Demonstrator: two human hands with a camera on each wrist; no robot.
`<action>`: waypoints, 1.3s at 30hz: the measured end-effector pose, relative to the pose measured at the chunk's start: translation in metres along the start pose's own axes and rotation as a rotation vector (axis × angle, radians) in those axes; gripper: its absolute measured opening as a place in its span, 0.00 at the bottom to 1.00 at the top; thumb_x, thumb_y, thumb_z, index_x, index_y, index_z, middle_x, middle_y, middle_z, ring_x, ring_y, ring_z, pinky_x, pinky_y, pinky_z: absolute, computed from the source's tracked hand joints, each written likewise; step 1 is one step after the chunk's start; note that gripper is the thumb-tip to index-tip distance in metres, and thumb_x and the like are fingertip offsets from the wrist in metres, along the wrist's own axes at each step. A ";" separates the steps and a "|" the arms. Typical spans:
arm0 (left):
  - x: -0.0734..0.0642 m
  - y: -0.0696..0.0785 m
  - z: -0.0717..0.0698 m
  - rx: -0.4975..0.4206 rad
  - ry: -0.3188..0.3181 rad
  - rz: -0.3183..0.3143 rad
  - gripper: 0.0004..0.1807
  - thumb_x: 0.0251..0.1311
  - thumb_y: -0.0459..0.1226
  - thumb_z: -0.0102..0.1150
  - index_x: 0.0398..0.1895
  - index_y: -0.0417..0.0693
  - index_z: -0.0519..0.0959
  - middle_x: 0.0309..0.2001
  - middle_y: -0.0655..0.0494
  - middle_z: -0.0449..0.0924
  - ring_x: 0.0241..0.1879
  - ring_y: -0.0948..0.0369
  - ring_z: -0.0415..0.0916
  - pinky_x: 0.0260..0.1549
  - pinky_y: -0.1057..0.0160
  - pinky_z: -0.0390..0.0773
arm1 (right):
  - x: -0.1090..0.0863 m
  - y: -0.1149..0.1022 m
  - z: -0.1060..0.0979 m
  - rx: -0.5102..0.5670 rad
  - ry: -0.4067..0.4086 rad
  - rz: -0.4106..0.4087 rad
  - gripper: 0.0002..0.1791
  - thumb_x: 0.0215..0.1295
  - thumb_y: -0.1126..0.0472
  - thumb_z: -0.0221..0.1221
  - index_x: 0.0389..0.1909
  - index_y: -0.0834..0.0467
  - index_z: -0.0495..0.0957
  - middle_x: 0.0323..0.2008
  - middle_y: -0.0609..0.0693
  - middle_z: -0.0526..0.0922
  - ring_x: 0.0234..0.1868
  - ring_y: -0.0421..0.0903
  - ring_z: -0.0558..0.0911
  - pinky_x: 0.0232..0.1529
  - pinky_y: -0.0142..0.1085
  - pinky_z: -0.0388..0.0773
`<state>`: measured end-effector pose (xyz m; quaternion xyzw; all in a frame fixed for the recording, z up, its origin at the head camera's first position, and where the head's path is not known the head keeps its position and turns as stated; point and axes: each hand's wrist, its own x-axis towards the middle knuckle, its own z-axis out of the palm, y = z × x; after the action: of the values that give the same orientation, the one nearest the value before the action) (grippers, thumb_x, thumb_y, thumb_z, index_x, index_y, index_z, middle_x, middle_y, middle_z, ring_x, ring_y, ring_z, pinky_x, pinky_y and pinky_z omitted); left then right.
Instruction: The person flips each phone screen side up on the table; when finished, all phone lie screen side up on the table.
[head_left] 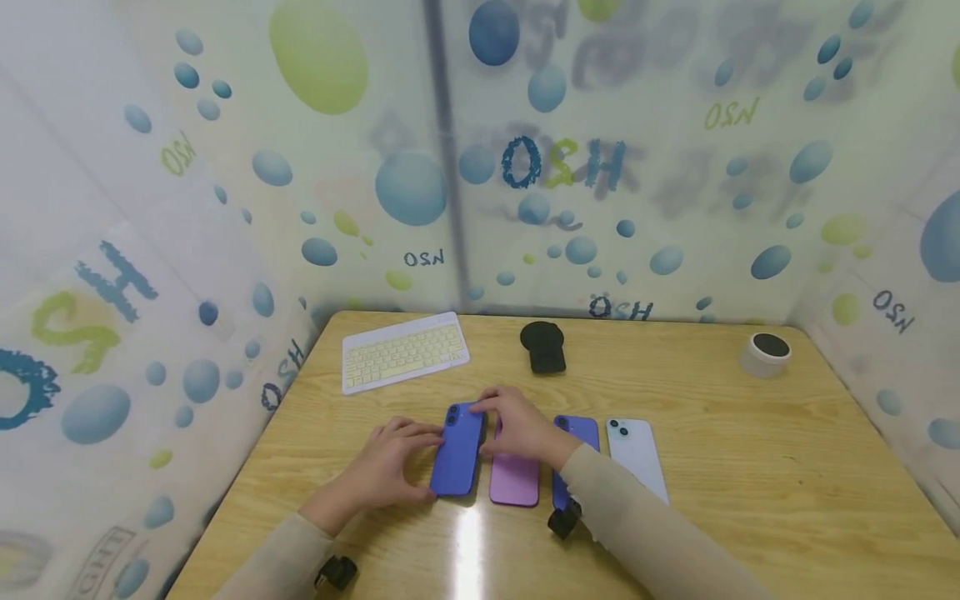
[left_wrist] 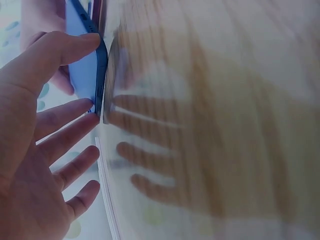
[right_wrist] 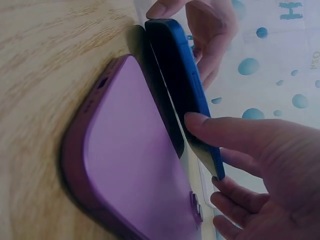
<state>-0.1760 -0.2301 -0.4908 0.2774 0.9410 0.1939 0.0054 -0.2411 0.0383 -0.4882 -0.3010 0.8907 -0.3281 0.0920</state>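
A blue phone (head_left: 459, 450), back side up with its cameras at the far end, is held between both hands. My left hand (head_left: 378, 471) grips it along the left edge, thumb at the near corner. At the far end and right edge, my right hand (head_left: 517, 425) pinches it between thumb and fingers. In the right wrist view the phone (right_wrist: 182, 65) tilts, its right edge raised off the table. Just right of it lies a pink-purple phone (head_left: 514, 485), partly covered by the right hand. A second blue phone (head_left: 581, 429) lies partly under the right forearm, beside a white phone (head_left: 637, 450).
A white keyboard (head_left: 405, 354) lies at the back left of the wooden table (head_left: 750, 467). Behind the phones is a black object (head_left: 543, 346) with a round end. A white cylinder with a dark top (head_left: 765, 356) stands back right. Patterned curtains (head_left: 660, 167) enclose the table.
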 end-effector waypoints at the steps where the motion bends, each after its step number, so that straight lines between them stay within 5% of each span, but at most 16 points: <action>1: 0.000 0.000 0.000 -0.006 -0.003 0.000 0.41 0.39 0.54 0.81 0.61 0.53 0.83 0.67 0.60 0.78 0.63 0.56 0.69 0.58 0.45 0.66 | -0.001 0.000 -0.001 0.006 0.004 0.000 0.36 0.49 0.57 0.80 0.63 0.54 0.82 0.65 0.55 0.76 0.67 0.57 0.72 0.68 0.51 0.70; 14: -0.002 -0.002 0.002 -0.071 -0.012 -0.012 0.43 0.40 0.57 0.80 0.65 0.59 0.80 0.67 0.65 0.78 0.65 0.58 0.68 0.58 0.48 0.63 | -0.007 -0.004 -0.007 0.096 0.030 -0.001 0.42 0.55 0.49 0.78 0.71 0.53 0.75 0.73 0.55 0.71 0.74 0.59 0.69 0.73 0.55 0.66; 26: -0.003 -0.004 0.000 -0.239 0.015 -0.024 0.47 0.41 0.54 0.83 0.69 0.59 0.75 0.63 0.62 0.79 0.61 0.57 0.70 0.58 0.48 0.64 | -0.003 -0.012 -0.001 0.136 0.070 -0.038 0.47 0.52 0.43 0.78 0.73 0.52 0.73 0.74 0.54 0.70 0.75 0.58 0.67 0.73 0.58 0.64; 39: -0.003 -0.003 -0.012 -0.256 0.058 0.058 0.50 0.42 0.51 0.84 0.73 0.58 0.71 0.70 0.65 0.74 0.64 0.57 0.68 0.61 0.39 0.67 | 0.003 -0.021 0.009 0.146 0.101 -0.071 0.49 0.52 0.45 0.78 0.74 0.54 0.70 0.76 0.56 0.68 0.76 0.58 0.66 0.73 0.58 0.64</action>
<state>-0.1768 -0.2386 -0.4808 0.2956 0.8999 0.3204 0.0079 -0.2303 0.0188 -0.4813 -0.3080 0.8566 -0.4099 0.0571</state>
